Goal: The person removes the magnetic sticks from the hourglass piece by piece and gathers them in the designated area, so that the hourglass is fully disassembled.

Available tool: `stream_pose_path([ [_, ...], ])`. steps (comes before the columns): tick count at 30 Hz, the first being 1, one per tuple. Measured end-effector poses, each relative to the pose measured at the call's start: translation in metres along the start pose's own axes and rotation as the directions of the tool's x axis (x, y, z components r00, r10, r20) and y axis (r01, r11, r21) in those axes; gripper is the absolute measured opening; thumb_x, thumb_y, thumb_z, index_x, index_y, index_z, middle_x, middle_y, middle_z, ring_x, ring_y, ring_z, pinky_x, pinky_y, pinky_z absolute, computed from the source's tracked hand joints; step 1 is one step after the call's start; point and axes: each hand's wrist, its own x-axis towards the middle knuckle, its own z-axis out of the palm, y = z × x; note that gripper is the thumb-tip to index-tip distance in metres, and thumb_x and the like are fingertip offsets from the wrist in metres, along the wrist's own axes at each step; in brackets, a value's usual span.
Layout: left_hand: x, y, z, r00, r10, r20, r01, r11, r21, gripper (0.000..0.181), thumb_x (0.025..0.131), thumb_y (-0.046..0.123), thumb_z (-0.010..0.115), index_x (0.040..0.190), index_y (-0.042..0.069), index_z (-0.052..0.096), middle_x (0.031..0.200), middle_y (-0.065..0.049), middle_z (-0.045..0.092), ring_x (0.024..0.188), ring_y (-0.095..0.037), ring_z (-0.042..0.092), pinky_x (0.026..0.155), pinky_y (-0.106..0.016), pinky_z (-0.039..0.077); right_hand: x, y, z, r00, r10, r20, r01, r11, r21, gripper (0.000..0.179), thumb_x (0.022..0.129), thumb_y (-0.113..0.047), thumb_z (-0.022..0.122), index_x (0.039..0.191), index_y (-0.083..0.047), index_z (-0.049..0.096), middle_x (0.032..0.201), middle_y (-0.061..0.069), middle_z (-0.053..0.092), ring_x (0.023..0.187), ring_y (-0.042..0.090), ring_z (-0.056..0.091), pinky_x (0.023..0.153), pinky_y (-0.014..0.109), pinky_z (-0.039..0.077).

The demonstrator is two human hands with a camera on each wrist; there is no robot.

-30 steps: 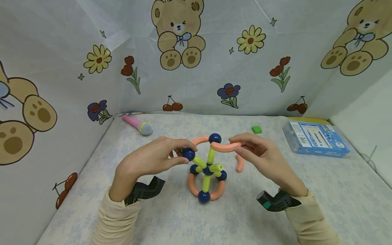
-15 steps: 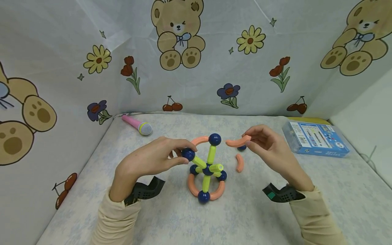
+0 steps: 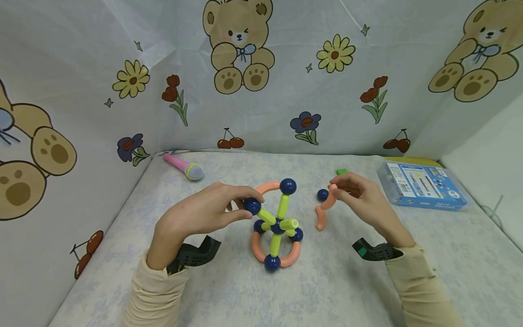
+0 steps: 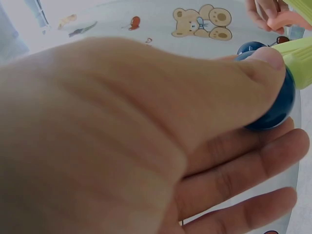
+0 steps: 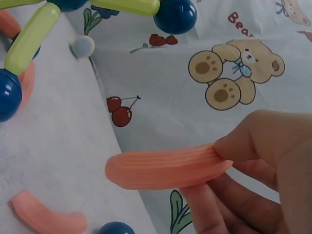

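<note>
A ball-and-rod model of blue balls, yellow-green straight rods [image 3: 283, 207] and orange curved rods [image 3: 256, 247] stands mid-table. My left hand [image 3: 204, 206] pinches the blue ball [image 3: 253, 206] on its upper left side; in the left wrist view the thumb lies over this ball [image 4: 280, 107]. To the right of the model, my right hand [image 3: 363, 200] pinches one end of a curved orange rod [image 5: 165, 169] between thumb and fingers. Its other end points down and left, beside a loose blue ball [image 3: 322, 195] and above a loose curved orange rod [image 3: 320, 219]. Whether those rods touch, I cannot tell.
A pink toy microphone [image 3: 181, 166] lies at the back left. At the back right are a blue-labelled clear box [image 3: 422, 186] and a small green block [image 3: 341, 171], partly behind my right hand. A patterned cloth [image 3: 261, 109] hangs behind the table.
My right hand has drawn the curved orange rod rightward, away from the model's top ball, and turned it from level to steeply slanted. My left hand keeps its place on the ball.
</note>
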Motion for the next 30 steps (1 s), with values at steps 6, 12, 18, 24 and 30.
stream_pose_path([
  [6,0.0,0.0,0.001,1.0,0.0,-0.001,0.0,1.0,0.002,0.034,0.099,0.017,0.07,0.133,0.019,0.066,0.112,0.008,0.074,0.096,-0.006,0.067,0.083,-0.033,0.057,0.003,0.02,-0.003,0.987,0.122,0.101,-0.123,0.992,0.008,0.042,0.104,-0.04,0.062,0.131,-0.008,0.064,0.126,0.01,0.069,0.108,0.021,0.067,0.098,0.046,0.052],
  [12,0.0,0.0,0.001,1.0,-0.006,0.001,0.006,1.0,-0.001,0.034,0.099,0.017,0.071,0.133,0.019,0.066,0.112,0.007,0.074,0.098,-0.007,0.068,0.086,-0.036,0.058,0.007,0.043,0.001,0.97,0.174,0.172,-0.175,0.985,-0.01,0.04,0.103,-0.037,0.063,0.132,-0.009,0.065,0.125,0.011,0.071,0.111,0.025,0.062,0.092,0.043,0.05],
  [18,0.001,-0.001,0.001,1.0,-0.008,0.005,0.008,1.0,-0.004,0.034,0.1,0.017,0.07,0.133,0.019,0.066,0.112,0.008,0.074,0.098,-0.006,0.068,0.085,-0.035,0.057,0.01,0.063,0.005,0.95,0.207,0.232,-0.208,0.978,-0.018,0.04,0.105,-0.033,0.06,0.135,-0.008,0.063,0.129,0.014,0.068,0.113,0.026,0.06,0.09,0.037,0.048],
  [24,0.001,-0.001,0.001,1.0,-0.009,0.005,0.009,1.0,-0.008,0.034,0.1,0.017,0.07,0.133,0.018,0.066,0.111,0.008,0.074,0.097,-0.006,0.067,0.085,-0.034,0.057,0.011,0.074,0.007,0.946,0.203,0.251,-0.196,0.979,-0.052,0.037,0.105,-0.028,0.059,0.135,-0.006,0.063,0.126,0.015,0.068,0.107,0.025,0.059,0.084,0.033,0.049],
  [30,0.001,-0.001,0.001,1.0,-0.006,0.001,0.006,1.0,0.001,0.033,0.1,0.019,0.07,0.133,0.019,0.066,0.11,0.009,0.074,0.094,-0.005,0.067,0.082,-0.032,0.056,0.009,0.066,0.005,0.942,0.198,0.273,-0.166,0.977,-0.136,0.04,0.103,-0.03,0.064,0.135,-0.006,0.065,0.129,0.016,0.068,0.11,0.028,0.065,0.082,0.036,0.055],
])
